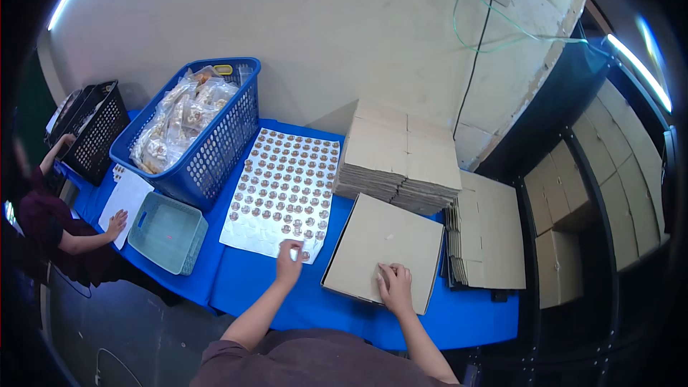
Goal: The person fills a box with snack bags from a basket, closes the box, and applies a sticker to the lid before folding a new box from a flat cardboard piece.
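My left hand [289,264] is over the lower edge of a white sheet [247,233] covered with rows of small round brown stickers. Its fingers are pinched together; something small and pale seems to show at the fingertips, too small to name. My right hand [395,287] rests on a flat brown cardboard box [380,233] in front of me, its fingers bent together at the surface. What those fingers hold, if anything, is hidden. A small pale scrap lies on the box above the right hand.
Behind the box rises a stack of flattened cardboard [405,147], with more cardboard [491,233] at its right. Leftward are a blue basket [222,150] of plastic bags, a grey-green tray [168,235], a black crate [97,136] and a co-worker [57,229] beside a white paper.
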{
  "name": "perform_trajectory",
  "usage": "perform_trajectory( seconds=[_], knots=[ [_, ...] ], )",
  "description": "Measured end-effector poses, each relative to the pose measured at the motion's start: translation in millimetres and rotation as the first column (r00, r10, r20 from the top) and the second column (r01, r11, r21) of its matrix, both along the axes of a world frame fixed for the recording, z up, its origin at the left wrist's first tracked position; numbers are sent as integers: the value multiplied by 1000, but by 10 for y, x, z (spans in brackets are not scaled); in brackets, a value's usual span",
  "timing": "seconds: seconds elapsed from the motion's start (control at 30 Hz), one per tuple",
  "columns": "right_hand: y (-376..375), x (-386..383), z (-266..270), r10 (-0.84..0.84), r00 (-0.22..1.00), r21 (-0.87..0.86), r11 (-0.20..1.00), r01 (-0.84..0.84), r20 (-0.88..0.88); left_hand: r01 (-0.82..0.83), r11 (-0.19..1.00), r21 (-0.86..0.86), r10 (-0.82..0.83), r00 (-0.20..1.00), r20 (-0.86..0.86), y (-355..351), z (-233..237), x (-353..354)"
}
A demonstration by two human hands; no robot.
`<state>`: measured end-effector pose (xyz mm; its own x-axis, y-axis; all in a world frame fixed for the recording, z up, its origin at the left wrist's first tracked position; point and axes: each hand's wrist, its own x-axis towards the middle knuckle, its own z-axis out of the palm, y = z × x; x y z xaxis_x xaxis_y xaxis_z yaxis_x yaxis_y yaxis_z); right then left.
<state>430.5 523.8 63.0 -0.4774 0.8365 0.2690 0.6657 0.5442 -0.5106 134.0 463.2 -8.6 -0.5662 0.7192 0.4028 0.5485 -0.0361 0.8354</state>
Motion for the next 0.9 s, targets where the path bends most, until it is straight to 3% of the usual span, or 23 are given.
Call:
perform_trajectory(
  seconds=[0.1, 0.17, 0.2, 0.27, 0.3, 0.4, 0.43, 0.53, 0.63, 0.73, 0.9],
  knots=[
    [-36, 4, 6, 30, 999, 11, 999, -30, -17, 227, 972, 57, -233, 964, 126, -60, 581, 492],
    [-72, -33, -94, -26, 936, -239, 969, -63, -352, 258, 964, 70, -264, 958, 111, -109, 761, 705],
    [-122, -104, -62, -19, 936, -235, 970, -69, -352, 345, 934, 89, -353, 930, 100, -125, 818, 784],
    [-328, -302, 1, -166, 714, -439, 872, -216, -680, 431, 896, 109, -441, 894, 84, -182, 888, 904],
    [-414, -363, 15, -163, 713, -435, 874, -215, -682, 454, 887, 84, -460, 883, 90, -208, 907, 955],
    [-552, -508, 75, -316, 536, -535, 782, -321, -783, 482, 873, 70, -487, 862, 143, -267, 1024, 1019],
    [-580, -506, 125, -302, 540, -523, 790, -318, -785, 488, 871, 48, -486, 846, 219, -295, 1066, 1023],
    [-623, -505, 247, -303, 512, -510, 794, -331, -804, 533, 845, 39, -529, 824, 203, -382, 1159, 982],
    [-731, -529, 323, -322, 534, -545, 769, -334, -781, 584, 810, 50, -580, 785, 218, -524, 1206, 946],
    [-851, -613, 405, -276, 573, -501, 819, -280, -772, 525, 830, 186, -530, 641, 554, -641, 1155, 937],
    [-1109, -667, 397, -196, 638, -444, 859, -254, -744, 645, 742, 183, -587, 493, 642, -792, 1132, 698]
  ],
)
